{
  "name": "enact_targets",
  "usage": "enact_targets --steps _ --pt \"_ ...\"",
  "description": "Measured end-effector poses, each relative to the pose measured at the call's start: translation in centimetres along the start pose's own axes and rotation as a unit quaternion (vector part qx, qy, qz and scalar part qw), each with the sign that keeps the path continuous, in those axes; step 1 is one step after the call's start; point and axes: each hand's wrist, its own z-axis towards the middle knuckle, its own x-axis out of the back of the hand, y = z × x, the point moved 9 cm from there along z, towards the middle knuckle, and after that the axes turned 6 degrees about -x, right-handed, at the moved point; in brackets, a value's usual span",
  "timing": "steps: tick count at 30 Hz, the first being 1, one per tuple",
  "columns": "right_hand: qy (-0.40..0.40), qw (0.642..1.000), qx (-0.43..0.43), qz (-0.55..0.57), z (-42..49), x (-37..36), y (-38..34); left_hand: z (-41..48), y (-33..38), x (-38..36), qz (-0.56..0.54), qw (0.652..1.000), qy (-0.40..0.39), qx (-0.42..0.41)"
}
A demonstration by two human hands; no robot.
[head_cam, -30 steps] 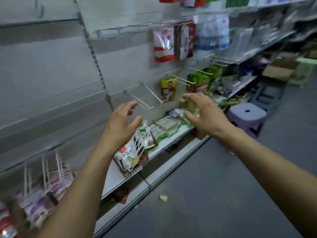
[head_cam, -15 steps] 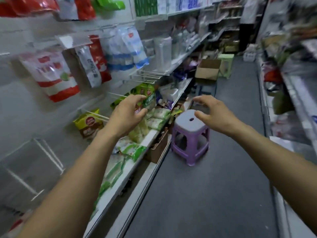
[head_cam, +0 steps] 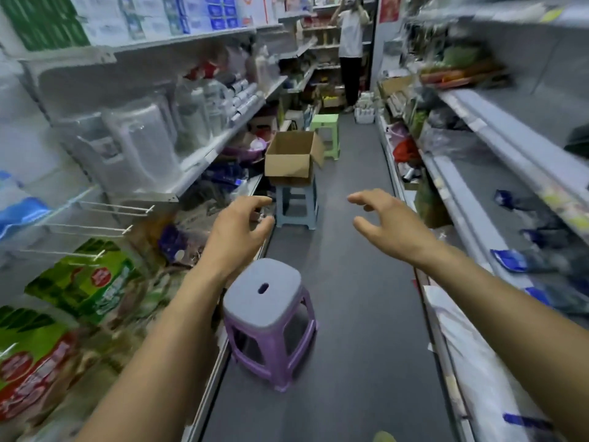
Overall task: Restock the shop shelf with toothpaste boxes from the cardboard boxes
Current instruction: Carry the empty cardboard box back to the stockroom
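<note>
An open cardboard box (head_cam: 291, 157) stands on a pale blue stool (head_cam: 296, 204) further down the aisle, on the left side. Its inside is hidden from here. Boxed goods (head_cam: 178, 14) line the top left shelf. My left hand (head_cam: 237, 232) and my right hand (head_cam: 387, 223) are both stretched out in front of me at mid-height, fingers loosely spread and curved, holding nothing. Both hands are well short of the cardboard box.
A purple stool (head_cam: 269, 320) stands in the aisle just below my left arm. A green stool (head_cam: 325, 130) sits behind the box. Shelves (head_cam: 478, 186) run along both sides. A person (head_cam: 350, 49) stands at the far end.
My view has swung from the left shelf to look straight down the aisle. The cardboard box and purple stool are now centred, and both hands stayed raised and empty.
</note>
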Motion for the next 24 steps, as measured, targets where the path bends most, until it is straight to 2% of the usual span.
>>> enact_targets --steps 6,12,20,24 --pt "-0.070 0.997 -0.004 -0.015 16.0 0.4 10.6 15.3 -2.8 -10.3 -0.060 0.995 -0.015 0.080" --pt "-0.101 0.995 -0.016 0.006 31.8 -2.4 17.9 28.3 -9.1 -18.8 -0.087 0.983 -0.050 0.154" --pt "-0.124 0.992 -0.015 0.022 56.7 -9.0 24.5 49.2 -21.5 -27.6 -0.115 0.974 -0.039 0.192" --pt "-0.156 0.987 -0.023 0.011 69.2 -12.4 27.2 59.5 -29.0 -31.3 -0.137 0.960 -0.039 0.240"
